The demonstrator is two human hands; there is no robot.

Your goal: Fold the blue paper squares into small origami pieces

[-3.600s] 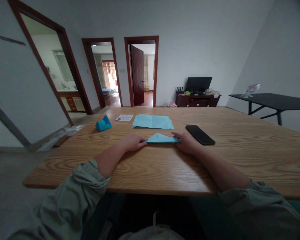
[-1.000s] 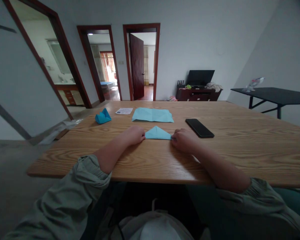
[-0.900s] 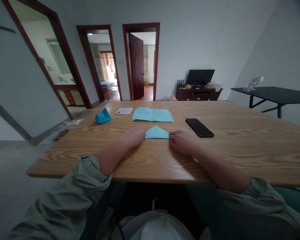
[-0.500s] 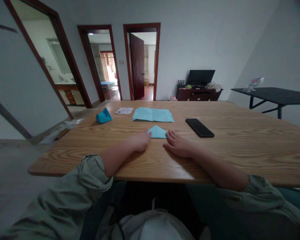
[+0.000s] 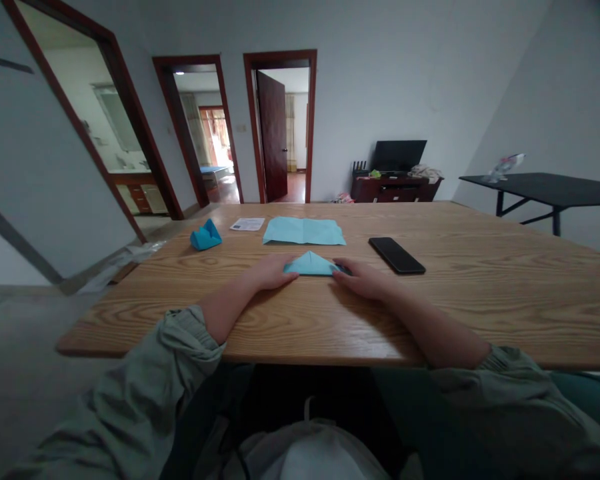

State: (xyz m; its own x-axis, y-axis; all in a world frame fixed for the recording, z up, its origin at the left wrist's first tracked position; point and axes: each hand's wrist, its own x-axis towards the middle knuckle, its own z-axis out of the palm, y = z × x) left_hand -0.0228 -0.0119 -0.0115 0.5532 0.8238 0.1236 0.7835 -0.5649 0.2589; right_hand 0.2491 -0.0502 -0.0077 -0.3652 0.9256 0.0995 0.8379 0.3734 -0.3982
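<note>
A light blue piece of folded paper [image 5: 311, 265], shaped like a low triangle with its point away from me, lies on the wooden table between my hands. My left hand [image 5: 273, 272] grips its left corner, the thumb on top near the front edge. On the opposite corner my right hand [image 5: 356, 277] is closed, thumb over the paper and fingers round its side. Just beyond lies a flat, creased light blue sheet [image 5: 304, 231]. A darker blue folded paper figure [image 5: 206, 236] stands farther left.
A black phone [image 5: 397, 255] lies right of my right hand. A small printed card [image 5: 247, 225] is left of the flat sheet. The wooden table [image 5: 300, 333] has its near edge close to my body. A black table [image 5: 550, 187] stands beyond, at the right.
My hands have gone from pressing beside the folded paper to gripping its two lower corners. The right fingers, spread before, now curl round the paper's side.
</note>
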